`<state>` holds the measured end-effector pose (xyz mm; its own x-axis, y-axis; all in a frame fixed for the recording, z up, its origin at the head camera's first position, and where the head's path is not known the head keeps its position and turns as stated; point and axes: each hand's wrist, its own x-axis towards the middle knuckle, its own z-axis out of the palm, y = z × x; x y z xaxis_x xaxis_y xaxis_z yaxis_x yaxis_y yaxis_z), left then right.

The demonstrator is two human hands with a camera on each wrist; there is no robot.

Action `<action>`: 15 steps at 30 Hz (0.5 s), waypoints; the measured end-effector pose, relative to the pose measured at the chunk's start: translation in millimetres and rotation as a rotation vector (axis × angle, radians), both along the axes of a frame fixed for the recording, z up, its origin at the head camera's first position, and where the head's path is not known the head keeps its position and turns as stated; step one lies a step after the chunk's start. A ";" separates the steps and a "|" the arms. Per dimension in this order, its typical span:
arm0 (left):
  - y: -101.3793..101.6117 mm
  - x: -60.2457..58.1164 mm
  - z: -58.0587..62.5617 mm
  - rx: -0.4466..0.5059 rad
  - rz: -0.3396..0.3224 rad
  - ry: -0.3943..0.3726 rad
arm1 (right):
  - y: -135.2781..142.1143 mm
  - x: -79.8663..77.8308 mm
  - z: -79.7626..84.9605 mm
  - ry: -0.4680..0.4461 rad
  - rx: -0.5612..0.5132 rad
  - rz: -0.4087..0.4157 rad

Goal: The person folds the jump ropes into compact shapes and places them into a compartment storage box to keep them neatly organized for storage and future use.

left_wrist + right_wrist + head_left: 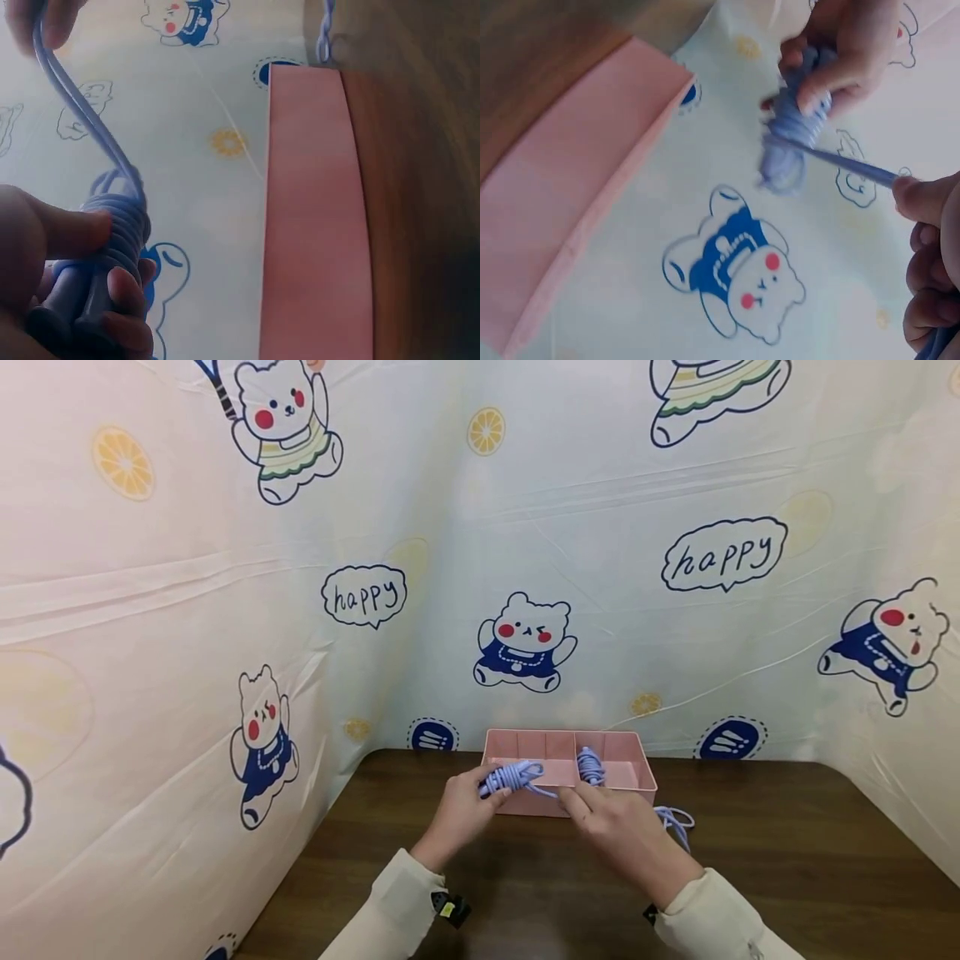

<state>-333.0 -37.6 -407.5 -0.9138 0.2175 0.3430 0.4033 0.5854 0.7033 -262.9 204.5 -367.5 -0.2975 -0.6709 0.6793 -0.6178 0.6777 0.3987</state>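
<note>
My left hand (pixel 467 802) grips a blue-purple skipping rope (pixel 516 776), its cord wound in coils around two handles. The two handle ends (pixel 71 322) poke out below the fingers in the left wrist view. From the coils a doubled length of cord (pixel 82 112) runs taut to my right hand (pixel 618 822), which pinches it between thumb and finger. In the right wrist view, more cord (pixel 936 343) shows under the curled fingers of that hand. Both hands are raised in front of a pink divided box (pixel 532 804).
A second wound blue-purple bundle (pixel 590 766) lies in the box near its divider. Loose cord (pixel 675 818) trails on the dark wooden table (pixel 750 843) right of the box. A printed cloth (pixel 600 485) hangs behind and at the sides.
</note>
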 end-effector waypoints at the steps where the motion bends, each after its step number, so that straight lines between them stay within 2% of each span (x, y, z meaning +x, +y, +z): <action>1: 0.4 0.3 -1.3 -0.028 -0.008 -0.012 | 1.3 0.0 2.7 0.012 0.017 -0.007; 7: 3.0 4.0 -4.7 -0.166 -0.094 -0.048 | 5.7 -2.0 12.5 0.009 0.038 0.011; 15: 9.9 9.3 -0.2 -0.207 -0.250 -0.037 | 5.6 -10.9 21.1 0.044 0.000 0.022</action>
<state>-323.7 -27.7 -407.8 -0.8340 0.4986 0.2361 0.5295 0.6031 0.5966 -273.9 210.1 -346.4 -0.2524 -0.6772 0.6912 -0.6140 0.6642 0.4264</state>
